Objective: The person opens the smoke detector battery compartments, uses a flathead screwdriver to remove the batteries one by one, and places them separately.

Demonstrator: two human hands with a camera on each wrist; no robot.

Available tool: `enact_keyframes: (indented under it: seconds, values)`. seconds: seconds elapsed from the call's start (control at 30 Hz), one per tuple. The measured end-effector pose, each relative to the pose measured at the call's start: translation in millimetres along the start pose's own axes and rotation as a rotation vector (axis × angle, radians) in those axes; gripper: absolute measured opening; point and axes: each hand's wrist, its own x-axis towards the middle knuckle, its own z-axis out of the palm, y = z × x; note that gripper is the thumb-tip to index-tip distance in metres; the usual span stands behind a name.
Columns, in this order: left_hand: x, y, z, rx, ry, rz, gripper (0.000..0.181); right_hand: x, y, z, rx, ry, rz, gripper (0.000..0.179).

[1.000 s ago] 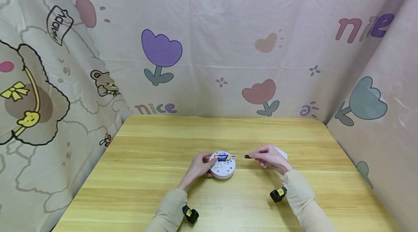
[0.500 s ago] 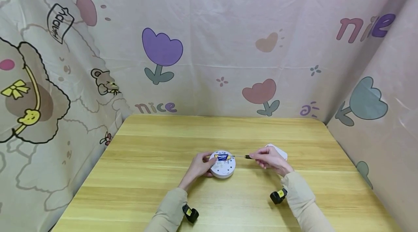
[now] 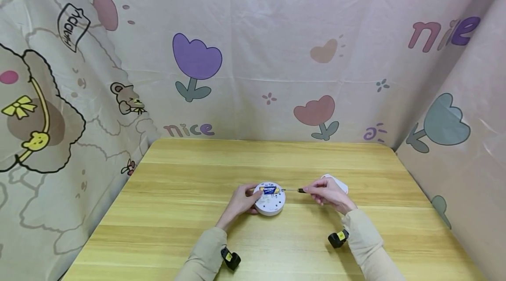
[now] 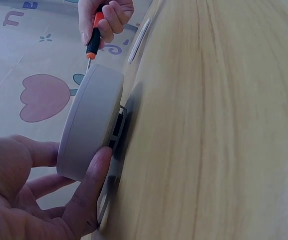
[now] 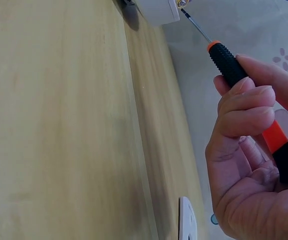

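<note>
My left hand [image 3: 242, 199] grips a round white device [image 3: 270, 207] by its left edge, thumb on its top face and fingers around the side. A blue-and-yellow battery [image 3: 269, 190] lies in a slot on that face, with small dark marks around it. In the left wrist view the device is tilted close over the table, and a dark clip-like part [image 4: 118, 129] shows on its underside. My right hand [image 3: 327, 192] holds a screwdriver [image 5: 226, 64] with a black-and-orange handle. Its thin tip points left, right at the metal contact [image 5: 182, 3] by the battery's end.
A flat white plate [image 3: 340, 184] lies on the wooden table [image 3: 189, 171] just behind my right hand. Black wrist cameras hang from both sleeves, the left one [image 3: 231, 259] low over the table. A patterned cloth [image 3: 253, 52] encloses the back and sides.
My right hand and the screwdriver have shifted slightly to the right and down, so more of the white plate shows. My left hand keeps its hold on the device.
</note>
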Motion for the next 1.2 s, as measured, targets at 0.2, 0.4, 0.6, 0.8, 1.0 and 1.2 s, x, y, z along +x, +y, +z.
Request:
enact_keyframes:
  seconds: [0.2,0.4,0.6,0.8,1.0,1.2]
  values:
    - [-0.4,-0.4,0.1,0.0,0.004,0.019,0.042,-1.2,0.4,0.5,-0.016,0.011,-0.008,0.034]
    - [-0.7,-1.5,0.3,0.03,0.012,0.029,0.042,-0.3,4.2,-0.4,-0.021,0.03,-0.012,0.036]
    - [-0.2,-2.1,0.1,0.06,0.032,0.039,0.041,-0.6,8.1,0.9,0.009,0.065,-0.019,0.037]
    - [-1.7,-0.4,-1.0,0.102,0.031,0.049,0.048,-1.3,11.4,1.5,0.045,0.105,-0.021,0.034]
    - [-3.4,2.0,-1.0,0.174,0.017,0.064,0.066,-1.7,15.2,1.8,0.079,0.126,-0.028,0.029]
    - [-2.9,1.4,-0.8,0.166,0.032,0.061,0.067,-2.8,18.5,0.6,0.099,0.116,-0.033,0.026]
